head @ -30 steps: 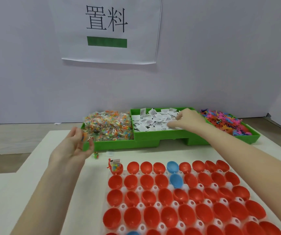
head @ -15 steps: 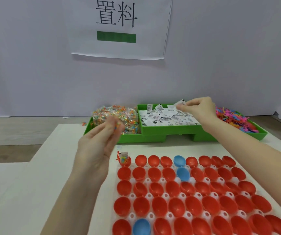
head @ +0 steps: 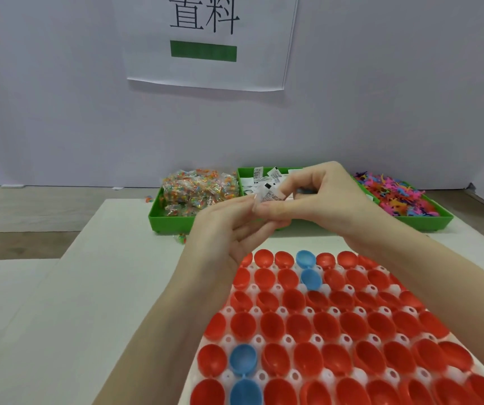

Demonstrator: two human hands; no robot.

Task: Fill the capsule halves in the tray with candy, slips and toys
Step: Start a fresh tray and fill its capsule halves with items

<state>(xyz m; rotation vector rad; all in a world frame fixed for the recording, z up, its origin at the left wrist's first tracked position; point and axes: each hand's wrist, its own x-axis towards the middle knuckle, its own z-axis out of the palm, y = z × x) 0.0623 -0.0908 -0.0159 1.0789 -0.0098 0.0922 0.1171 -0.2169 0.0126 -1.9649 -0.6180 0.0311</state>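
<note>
Having lifted away from the slip bin at the table's far edge, the right hand (head: 319,197) now meets the left hand (head: 229,226) above the capsule tray (head: 287,343)'s far-left corner. A printed slip (head: 270,194) is pinched in the right fingertips, the left's straight fingertips touching it, so a slip looks ready for loading.

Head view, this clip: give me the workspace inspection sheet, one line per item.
Surface: pale table, bare at left.
Job's things: white tray of red and blue capsule halves, visible ones unfilled; green bins holding candy packets, slips, toys.
Clutter: stray candy piece on the table before the bins.
Hands: left hand and right hand meet above the tray; right pinches a slip.
Cables: nothing seen.
Surroundings: grey wall, paper sign with green bar.
</note>
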